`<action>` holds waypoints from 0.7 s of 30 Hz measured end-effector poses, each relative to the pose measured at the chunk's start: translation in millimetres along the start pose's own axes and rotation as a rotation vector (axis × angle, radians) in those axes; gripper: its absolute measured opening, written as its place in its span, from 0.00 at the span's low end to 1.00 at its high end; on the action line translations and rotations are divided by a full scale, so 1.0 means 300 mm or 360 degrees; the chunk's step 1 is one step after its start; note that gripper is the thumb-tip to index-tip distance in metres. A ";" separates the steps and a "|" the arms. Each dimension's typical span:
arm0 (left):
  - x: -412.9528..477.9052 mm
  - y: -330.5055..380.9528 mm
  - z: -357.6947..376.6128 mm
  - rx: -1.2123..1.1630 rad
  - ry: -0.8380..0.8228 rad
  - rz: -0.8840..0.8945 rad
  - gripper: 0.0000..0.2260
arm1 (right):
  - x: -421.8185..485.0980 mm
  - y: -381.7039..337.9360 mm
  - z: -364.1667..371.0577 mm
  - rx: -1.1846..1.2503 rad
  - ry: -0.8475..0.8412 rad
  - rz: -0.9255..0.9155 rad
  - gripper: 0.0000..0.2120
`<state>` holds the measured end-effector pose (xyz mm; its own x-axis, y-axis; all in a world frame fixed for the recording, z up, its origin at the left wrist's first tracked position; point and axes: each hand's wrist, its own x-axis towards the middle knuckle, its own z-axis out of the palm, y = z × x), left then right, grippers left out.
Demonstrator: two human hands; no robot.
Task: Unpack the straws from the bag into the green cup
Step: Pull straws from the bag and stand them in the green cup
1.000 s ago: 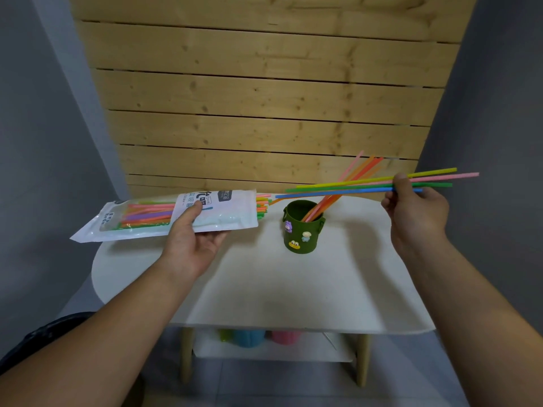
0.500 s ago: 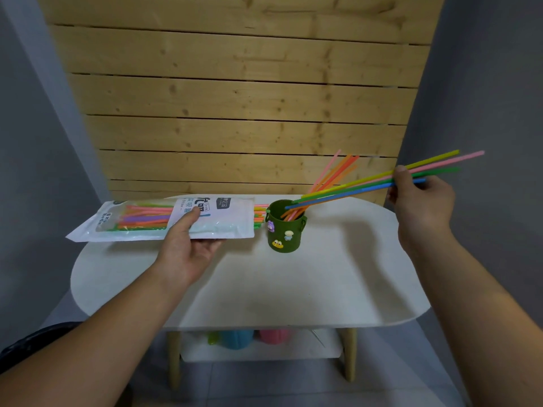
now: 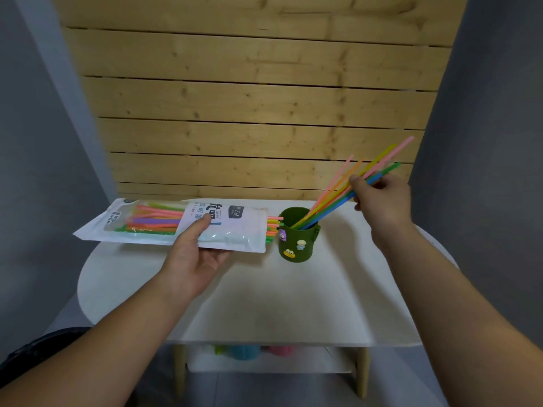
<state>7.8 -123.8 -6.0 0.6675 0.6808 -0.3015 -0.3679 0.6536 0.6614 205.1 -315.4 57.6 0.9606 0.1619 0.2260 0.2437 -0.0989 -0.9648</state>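
One bag, one green cup, two hands, one worktop; about six straws lean in the cup.

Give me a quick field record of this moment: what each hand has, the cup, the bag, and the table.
left hand: holds the straw bag level above the table, open end facing the cup
right hand: grips a bundle of straws, lower ends inside the cup
green cup: upright, small figures stuck on its front
straw bag: more straws inside, tips poking out
white table: cup stands on it
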 end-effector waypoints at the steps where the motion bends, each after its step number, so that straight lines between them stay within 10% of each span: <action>1: 0.001 0.002 0.000 0.0003 -0.0003 -0.0004 0.10 | 0.002 0.004 0.016 0.0049 -0.0013 0.0048 0.08; 11: 0.002 0.006 0.003 -0.0012 -0.0034 -0.0024 0.11 | 0.026 0.036 0.102 0.0412 0.0110 0.0256 0.23; 21: -0.015 0.013 0.013 -0.0020 -0.0084 -0.0012 0.09 | -0.005 0.104 0.100 0.0237 -0.0124 0.0374 0.14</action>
<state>6.0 -125.6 0.8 0.7034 0.6577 -0.2696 -0.3707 0.6631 0.6503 207.3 -289.1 23.2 0.9738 0.2271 -0.0114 -0.0121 0.0020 -0.9999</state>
